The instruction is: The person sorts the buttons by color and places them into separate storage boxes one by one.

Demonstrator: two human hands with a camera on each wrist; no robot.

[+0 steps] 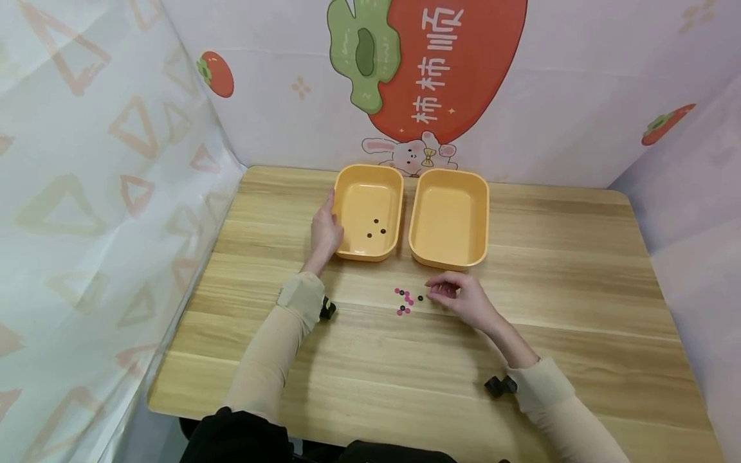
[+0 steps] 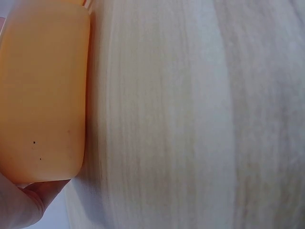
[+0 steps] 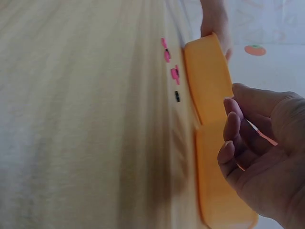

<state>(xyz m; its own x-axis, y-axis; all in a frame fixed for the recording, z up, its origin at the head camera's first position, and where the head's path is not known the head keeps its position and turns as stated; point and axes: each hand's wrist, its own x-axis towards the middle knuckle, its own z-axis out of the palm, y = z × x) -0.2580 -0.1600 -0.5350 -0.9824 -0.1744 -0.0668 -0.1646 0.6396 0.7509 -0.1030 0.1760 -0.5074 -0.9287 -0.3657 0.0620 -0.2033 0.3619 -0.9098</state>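
My left hand (image 1: 326, 233) holds the left side of the left yellow container (image 1: 368, 254). In the left wrist view its fingers and thumb touch the container's end wall. Inside lie three small black discs (image 1: 383, 231). My right hand (image 1: 462, 297) hovers just right of a black disc (image 1: 420, 298) on the table, fingers loosely bent. Its thumb and index tips are close together, with nothing visible between them in the right wrist view. Left of that disc is a loose group of pink discs (image 1: 407, 294) with two more black discs (image 1: 402, 308) among them.
A second yellow container (image 1: 450, 260), with nothing visible inside, stands right of the first, a narrow gap between them. Both stand near the back edge of the wooden table (image 1: 579, 276). A printed cloth (image 1: 278, 122) hangs behind, and another sheet (image 1: 116, 225) hangs at the left.
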